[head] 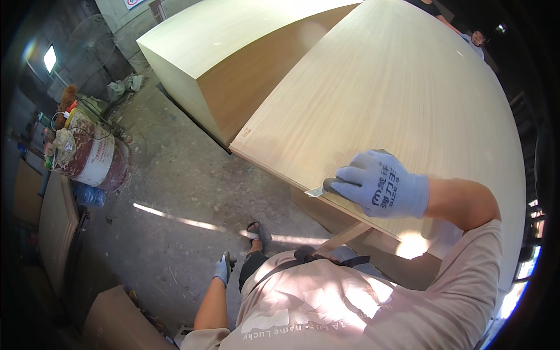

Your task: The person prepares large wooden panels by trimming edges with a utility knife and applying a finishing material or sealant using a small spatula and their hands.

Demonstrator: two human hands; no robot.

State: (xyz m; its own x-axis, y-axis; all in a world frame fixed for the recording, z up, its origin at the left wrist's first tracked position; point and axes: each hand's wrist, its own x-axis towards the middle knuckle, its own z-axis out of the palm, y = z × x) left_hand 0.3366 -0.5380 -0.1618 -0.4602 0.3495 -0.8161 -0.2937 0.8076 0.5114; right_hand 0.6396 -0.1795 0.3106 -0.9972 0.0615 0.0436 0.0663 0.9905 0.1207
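Note:
My right hand (378, 183), in a blue-grey work glove bearing printed writing, grips a flat metal blade like a scraper's (314, 192). Its handle is hidden in my fist. The blade lies at the near edge of a large pale wood-veneer panel (376, 105) and juts slightly past it. Under my fist is the panel's top face, close to that edge. My left hand (223, 267), also gloved, hangs low beside my hip over the concrete floor. Its thumb stands apart from the dark-coated fingers, and nothing shows in it.
Behind the panel stands a tall pale stack of sheets (210, 48) with a brown side. A stained drum (94, 153) with clutter on top is at left, near a lit lamp (50, 58) and a fan (90, 41). Boards (54, 227) lean below. A person (477, 40) is at the far edge.

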